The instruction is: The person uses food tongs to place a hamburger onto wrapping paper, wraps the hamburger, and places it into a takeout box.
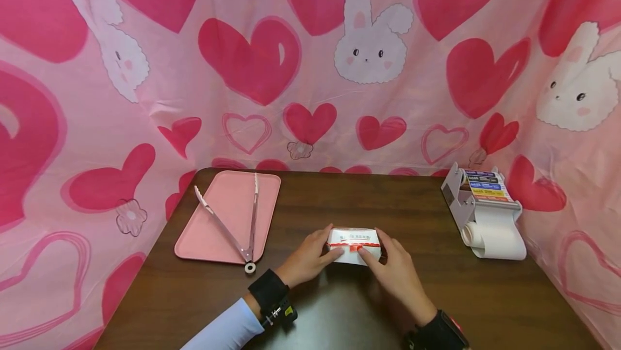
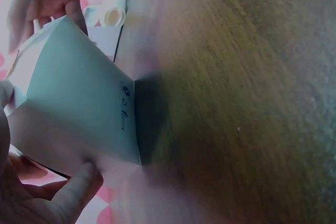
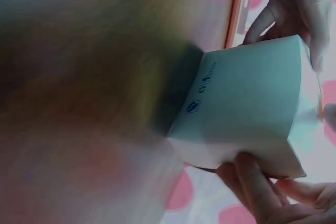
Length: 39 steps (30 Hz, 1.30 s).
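Observation:
A small white paper food box (image 1: 353,238) with a red scalloped lid edge and an orange tab at its front stands on the table between both hands. My left hand (image 1: 306,257) grips its left side, and my right hand (image 1: 399,270) grips the right side. Both thumbs lie along the front near the tab, while the other fingers go round the sides and are partly hidden. Seen from the left wrist, the box's plain front wall (image 2: 79,93) bears small dark printed marks. In the right wrist view, fingertips (image 3: 247,163) press on the side wall of the box.
Metal tongs (image 1: 251,220) lie spread across a pink tray (image 1: 223,188) at the left, their ring end past its front edge. A metal dispenser (image 1: 453,199) with colour-printed strips and a white paper roll (image 1: 499,231) stands at the right. Heart-patterned cloth surrounds the dark wooden table (image 1: 330,199).

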Each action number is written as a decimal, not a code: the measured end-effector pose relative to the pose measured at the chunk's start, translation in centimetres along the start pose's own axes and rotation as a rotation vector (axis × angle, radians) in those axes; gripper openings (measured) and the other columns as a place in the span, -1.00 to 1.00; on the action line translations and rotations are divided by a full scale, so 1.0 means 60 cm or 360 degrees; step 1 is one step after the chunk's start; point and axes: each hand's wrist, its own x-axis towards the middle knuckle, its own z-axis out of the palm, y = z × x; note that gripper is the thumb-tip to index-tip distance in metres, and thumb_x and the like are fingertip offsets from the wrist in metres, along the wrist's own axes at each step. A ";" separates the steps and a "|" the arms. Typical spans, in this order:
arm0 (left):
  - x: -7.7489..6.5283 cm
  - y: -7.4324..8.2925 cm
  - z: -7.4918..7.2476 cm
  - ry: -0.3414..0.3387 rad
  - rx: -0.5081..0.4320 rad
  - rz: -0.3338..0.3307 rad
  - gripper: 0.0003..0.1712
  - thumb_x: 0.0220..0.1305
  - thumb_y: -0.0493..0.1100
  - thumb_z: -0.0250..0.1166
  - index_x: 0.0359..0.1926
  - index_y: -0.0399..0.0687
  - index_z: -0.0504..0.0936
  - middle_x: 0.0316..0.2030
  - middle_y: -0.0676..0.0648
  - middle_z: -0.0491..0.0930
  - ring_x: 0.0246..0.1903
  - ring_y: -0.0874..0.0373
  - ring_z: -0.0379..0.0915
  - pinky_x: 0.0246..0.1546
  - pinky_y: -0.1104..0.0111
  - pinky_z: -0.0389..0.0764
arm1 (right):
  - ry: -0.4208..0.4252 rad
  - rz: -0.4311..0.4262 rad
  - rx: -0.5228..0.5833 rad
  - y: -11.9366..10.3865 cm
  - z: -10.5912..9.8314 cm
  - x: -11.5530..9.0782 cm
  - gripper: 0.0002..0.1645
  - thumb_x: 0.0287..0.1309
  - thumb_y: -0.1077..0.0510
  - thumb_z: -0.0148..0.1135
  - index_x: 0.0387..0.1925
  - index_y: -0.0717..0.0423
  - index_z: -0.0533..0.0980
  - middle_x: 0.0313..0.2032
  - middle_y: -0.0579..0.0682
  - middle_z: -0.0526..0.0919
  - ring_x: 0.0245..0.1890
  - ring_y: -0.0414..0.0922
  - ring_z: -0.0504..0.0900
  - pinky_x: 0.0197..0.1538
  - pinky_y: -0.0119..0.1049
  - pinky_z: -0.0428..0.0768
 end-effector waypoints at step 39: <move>0.000 -0.004 0.002 -0.0031 -0.0044 -0.0011 -0.07 0.40 0.11 0.29 0.52 -0.34 0.14 0.36 -0.31 0.36 0.35 -0.15 0.30 0.33 -0.06 0.35 | 0.0080 0.0035 -0.0159 -0.018 0.008 0.007 -0.18 0.12 -0.10 0.50 0.32 0.16 0.44 -0.11 0.22 0.65 -0.27 0.08 0.60 -0.28 -0.08 0.54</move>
